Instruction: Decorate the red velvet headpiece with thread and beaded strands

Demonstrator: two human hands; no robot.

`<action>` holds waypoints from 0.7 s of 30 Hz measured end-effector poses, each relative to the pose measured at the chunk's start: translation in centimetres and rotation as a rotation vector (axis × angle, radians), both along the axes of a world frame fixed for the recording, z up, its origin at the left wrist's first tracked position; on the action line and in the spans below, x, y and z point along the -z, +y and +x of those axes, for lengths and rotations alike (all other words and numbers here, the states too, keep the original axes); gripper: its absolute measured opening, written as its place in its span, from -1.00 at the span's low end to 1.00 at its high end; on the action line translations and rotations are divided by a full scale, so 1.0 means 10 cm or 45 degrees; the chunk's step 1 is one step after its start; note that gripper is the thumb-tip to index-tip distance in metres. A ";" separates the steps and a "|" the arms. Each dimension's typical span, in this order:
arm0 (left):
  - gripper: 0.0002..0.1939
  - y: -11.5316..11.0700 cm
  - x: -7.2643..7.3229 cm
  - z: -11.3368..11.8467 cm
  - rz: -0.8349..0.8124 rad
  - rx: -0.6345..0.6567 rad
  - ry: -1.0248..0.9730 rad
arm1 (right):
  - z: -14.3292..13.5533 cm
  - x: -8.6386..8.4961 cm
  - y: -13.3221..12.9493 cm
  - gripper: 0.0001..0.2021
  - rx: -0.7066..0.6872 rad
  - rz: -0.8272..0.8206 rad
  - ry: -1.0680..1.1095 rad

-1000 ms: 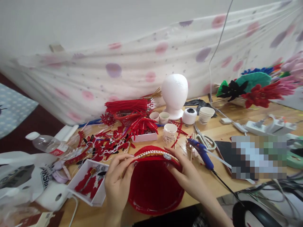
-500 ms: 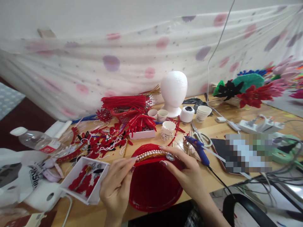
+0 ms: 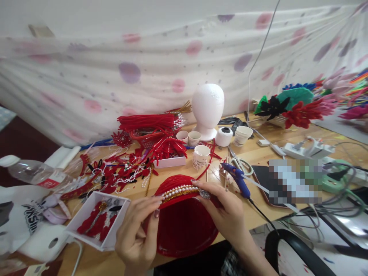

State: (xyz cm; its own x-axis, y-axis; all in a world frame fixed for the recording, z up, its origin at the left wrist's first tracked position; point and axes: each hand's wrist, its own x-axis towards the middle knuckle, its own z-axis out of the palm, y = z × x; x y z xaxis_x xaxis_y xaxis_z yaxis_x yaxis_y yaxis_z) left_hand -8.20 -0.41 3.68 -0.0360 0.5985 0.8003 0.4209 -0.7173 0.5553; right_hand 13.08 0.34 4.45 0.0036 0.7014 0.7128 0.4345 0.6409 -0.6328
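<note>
A red velvet hat [image 3: 185, 228] is held above the table's front edge, its hollow inside facing me. Along its upper rim runs a trim of white pearls and gold [image 3: 179, 191], with a silver rhinestone ornament [image 3: 204, 194] at the right end. My left hand [image 3: 136, 232] has its fingertips on the trim's left end, thumb against the hat's edge. My right hand [image 3: 227, 207] grips the rim at the right, fingers on top by the ornament and thumb inside.
A white box [image 3: 99, 220] of red pieces stands left, near a plastic bottle [image 3: 37, 172]. Behind are red stems [image 3: 146, 123], paper cups [image 3: 202, 154] and a white foam head [image 3: 208, 107]. To the right lie a blue glue gun [image 3: 238, 180], scissors [image 3: 243, 164] and a power strip [image 3: 304, 149].
The view has shifted slightly, so most things appear further left. Both hands stay on the hat; my left thumb has moved a little away from its fingertips.
</note>
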 end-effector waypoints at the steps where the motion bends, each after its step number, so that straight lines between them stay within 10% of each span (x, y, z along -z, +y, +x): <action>1: -0.65 -0.01 -0.01 0.01 0.023 -0.008 0.024 | 0.00 0.00 -0.01 -0.71 0.007 0.018 -0.017; 21: -0.81 -0.07 -0.24 0.22 0.228 -0.320 0.359 | 0.00 -0.03 -0.03 -0.79 -0.103 0.136 -0.063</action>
State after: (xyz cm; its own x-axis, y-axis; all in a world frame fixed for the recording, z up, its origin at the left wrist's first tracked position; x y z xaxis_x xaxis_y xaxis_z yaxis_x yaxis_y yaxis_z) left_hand -6.05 -1.13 6.07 0.0722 0.4491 0.8905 0.7131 -0.6475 0.2688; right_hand 13.06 0.02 4.71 -0.0872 0.6178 0.7815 0.4075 0.7380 -0.5379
